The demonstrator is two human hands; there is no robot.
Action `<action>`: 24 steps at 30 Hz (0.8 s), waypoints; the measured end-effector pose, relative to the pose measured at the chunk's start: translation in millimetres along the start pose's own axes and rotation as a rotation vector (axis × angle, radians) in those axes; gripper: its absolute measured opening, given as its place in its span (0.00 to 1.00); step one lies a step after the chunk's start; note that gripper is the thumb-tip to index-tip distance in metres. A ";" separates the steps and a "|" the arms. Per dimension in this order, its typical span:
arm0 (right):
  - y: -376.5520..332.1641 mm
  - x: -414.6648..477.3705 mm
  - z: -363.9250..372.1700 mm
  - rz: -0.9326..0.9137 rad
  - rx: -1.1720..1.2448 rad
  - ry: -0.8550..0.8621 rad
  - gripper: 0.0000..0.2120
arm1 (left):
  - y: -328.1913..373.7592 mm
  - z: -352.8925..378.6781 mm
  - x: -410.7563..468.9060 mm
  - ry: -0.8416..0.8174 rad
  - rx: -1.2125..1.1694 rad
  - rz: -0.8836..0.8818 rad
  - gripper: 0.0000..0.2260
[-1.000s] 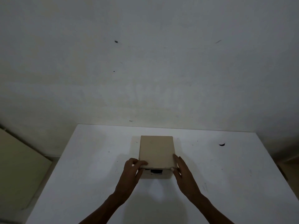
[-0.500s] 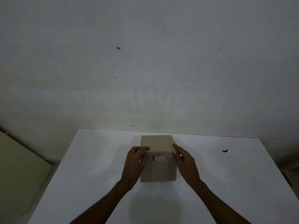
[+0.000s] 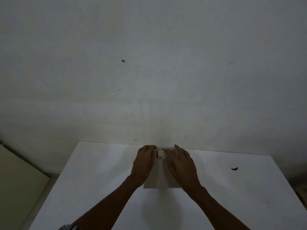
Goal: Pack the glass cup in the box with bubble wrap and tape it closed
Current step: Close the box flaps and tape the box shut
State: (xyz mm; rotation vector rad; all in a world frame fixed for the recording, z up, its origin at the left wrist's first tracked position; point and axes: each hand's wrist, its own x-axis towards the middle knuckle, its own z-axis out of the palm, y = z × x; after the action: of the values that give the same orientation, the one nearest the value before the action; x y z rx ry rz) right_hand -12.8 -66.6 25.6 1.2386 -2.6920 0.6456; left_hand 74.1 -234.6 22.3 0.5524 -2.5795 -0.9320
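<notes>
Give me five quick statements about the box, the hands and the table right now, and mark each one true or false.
1. Both hands are on the cardboard box. True: the left hand and right hand are at its far end.
2. The box sits on the floor. False: it rests on the white table.
3. A roll of tape lies on the table's right side. False: only a small dark mark is there.
4. A glass cup stands beside the box. False: no cup is visible on the table.
5. The table's far edge meets a pale wall. True.
</notes>
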 end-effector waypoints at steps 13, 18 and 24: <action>-6.4 -7.3 2.0 0.038 -0.080 0.091 0.14 | -1.7 -9.1 0.7 -0.102 -0.020 0.014 0.09; -10.4 -10.4 1.3 0.044 -0.109 0.105 0.16 | 2.9 -5.8 -4.7 -0.106 0.000 -0.012 0.10; -9.8 -11.4 -0.7 0.062 -0.095 0.081 0.14 | 5.5 -5.1 -7.1 -0.086 -0.012 0.012 0.10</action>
State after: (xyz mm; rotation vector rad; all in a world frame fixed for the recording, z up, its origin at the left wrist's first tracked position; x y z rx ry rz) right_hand 2.0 -64.0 26.4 1.0866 -2.6697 0.5554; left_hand 81.2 -230.1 28.3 0.5036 -2.6487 -0.9867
